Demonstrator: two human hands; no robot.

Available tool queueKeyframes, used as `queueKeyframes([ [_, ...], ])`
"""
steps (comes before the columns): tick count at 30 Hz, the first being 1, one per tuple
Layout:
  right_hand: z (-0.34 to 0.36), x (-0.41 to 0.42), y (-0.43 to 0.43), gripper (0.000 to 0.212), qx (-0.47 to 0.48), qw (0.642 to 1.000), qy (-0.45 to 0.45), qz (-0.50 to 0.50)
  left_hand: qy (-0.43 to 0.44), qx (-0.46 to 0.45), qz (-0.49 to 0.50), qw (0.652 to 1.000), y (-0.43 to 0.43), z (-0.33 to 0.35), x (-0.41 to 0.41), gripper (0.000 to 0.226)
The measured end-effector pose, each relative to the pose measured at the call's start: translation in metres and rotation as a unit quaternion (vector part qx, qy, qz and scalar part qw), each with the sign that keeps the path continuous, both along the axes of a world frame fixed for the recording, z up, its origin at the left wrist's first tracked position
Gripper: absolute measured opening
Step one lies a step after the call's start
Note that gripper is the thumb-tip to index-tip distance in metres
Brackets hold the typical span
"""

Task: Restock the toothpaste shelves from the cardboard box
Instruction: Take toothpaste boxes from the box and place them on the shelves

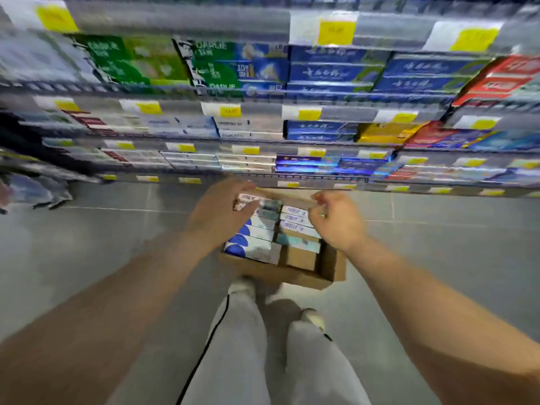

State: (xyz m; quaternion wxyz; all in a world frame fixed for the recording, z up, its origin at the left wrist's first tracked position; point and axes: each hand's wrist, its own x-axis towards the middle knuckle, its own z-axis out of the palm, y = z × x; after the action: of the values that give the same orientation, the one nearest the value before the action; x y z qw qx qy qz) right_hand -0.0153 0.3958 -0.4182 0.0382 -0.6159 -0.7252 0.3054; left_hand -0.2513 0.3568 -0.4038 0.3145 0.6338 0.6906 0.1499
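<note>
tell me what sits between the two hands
Head view: between the left hand and right hand lies the open box on the floor below them, holding rows of toothpaste cartons. The left hand grips one carton at the gap's edge.

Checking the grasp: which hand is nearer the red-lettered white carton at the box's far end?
Left. The left hand grips the carton; the right hand hovers curled over the right row in the cardboard box, not touching the carton.

Heavy motion blur on this one, the shelves point(263, 108) and yellow price tags point(336, 32) were smeared sideways. Light looked flat, coming from above, dimmer on the floor point(117, 244), with a soft shadow between the legs point(236, 346). Wide lens bowed the edges.
</note>
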Motion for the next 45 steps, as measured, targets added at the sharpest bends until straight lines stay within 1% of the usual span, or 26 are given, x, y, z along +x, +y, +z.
queueKeyframes([
  [3,-0.064,0.008,-0.011,0.036,-0.021,0.999,-0.038,-0.01,-0.003,0.003,-0.002,1.0,0.001,-0.058,0.005,0.031],
  [7,-0.177,0.02,-0.026,0.038,-0.051,0.997,-0.042,-0.027,0.011,-0.011,-0.028,0.999,-0.007,-0.157,0.019,0.031],
  [10,-0.272,0.024,-0.035,0.041,-0.066,0.997,-0.04,0.01,-0.012,-0.031,-0.027,0.999,-0.012,-0.238,0.032,0.032],
  [14,-0.403,0.022,-0.04,0.043,-0.097,0.992,-0.046,0.07,0.002,-0.034,-0.051,0.998,-0.011,-0.343,0.036,0.036],
  [18,-0.513,0.028,-0.04,0.058,-0.156,0.978,-0.106,0.091,0.022,0.002,-0.089,0.996,-0.003,-0.421,0.026,0.038],
  [20,-0.547,0.035,-0.035,0.065,-0.14,0.972,-0.152,0.115,0.036,0.019,-0.098,0.994,0.002,-0.443,0.024,0.037],
  [22,-0.566,0.038,-0.029,0.067,-0.084,0.967,-0.186,0.153,0.041,0.029,-0.097,0.994,0.004,-0.456,0.026,0.036],
  [25,-0.575,0.037,-0.025,0.059,-0.043,0.962,-0.202,0.176,0.034,0.032,-0.09,0.995,0.002,-0.464,0.028,0.035],
  [27,-0.574,0.035,-0.025,0.055,-0.04,0.959,-0.214,0.18,0.035,0.032,-0.086,0.995,0.0,-0.468,0.028,0.035],
  [29,-0.569,0.035,-0.025,0.055,-0.043,0.963,-0.203,0.17,0.032,0.037,-0.078,0.996,0.001,-0.472,0.03,0.035],
  [31,-0.558,0.038,-0.026,0.056,-0.038,0.977,-0.155,0.139,0.025,0.045,-0.068,0.996,0.003,-0.47,0.033,0.035],
  [32,-0.548,0.039,-0.025,0.055,-0.039,0.987,-0.112,0.111,0.02,0.047,-0.064,0.997,0.005,-0.467,0.036,0.036],
  [34,-0.52,0.04,-0.021,0.05,-0.074,0.997,0.018,0.009,-0.002,0.042,-0.044,0.998,0.009,-0.456,0.043,0.04],
  [35,-0.503,0.04,-0.018,0.046,-0.105,0.988,0.095,-0.057,-0.022,0.034,-0.026,0.999,0.011,-0.45,0.048,0.043],
  [36,-0.484,0.041,-0.016,0.042,-0.136,0.969,0.172,-0.117,-0.049,0.022,0.002,0.999,0.014,-0.442,0.054,0.047],
  [38,-0.448,0.042,-0.015,0.034,-0.192,0.908,0.309,-0.207,-0.115,-0.022,0.082,0.99,0.02,-0.428,0.068,0.058],
  [40,-0.415,0.045,-0.014,0.027,-0.233,0.854,0.397,-0.241,-0.185,-0.086,0.15,0.968,0.026,-0.413,0.085,0.067],
  [42,-0.391,0.051,-0.015,0.022,-0.275,0.804,0.468,-0.244,-0.284,-0.132,0.185,0.932,0.03,-0.397,0.102,0.069],
  [43,-0.38,0.054,-0.015,0.021,-0.293,0.786,0.487,-0.241,-0.333,-0.138,0.189,0.913,0.031,-0.388,0.109,0.067],
  [44,-0.372,0.057,-0.016,0.02,-0.305,0.781,0.492,-0.235,-0.373,-0.138,0.188,0.898,0.033,-0.38,0.114,0.063],
  [45,-0.364,0.062,-0.017,0.019,-0.31,0.786,0.486,-0.225,-0.404,-0.138,0.186,0.885,0.034,-0.372,0.118,0.06],
])
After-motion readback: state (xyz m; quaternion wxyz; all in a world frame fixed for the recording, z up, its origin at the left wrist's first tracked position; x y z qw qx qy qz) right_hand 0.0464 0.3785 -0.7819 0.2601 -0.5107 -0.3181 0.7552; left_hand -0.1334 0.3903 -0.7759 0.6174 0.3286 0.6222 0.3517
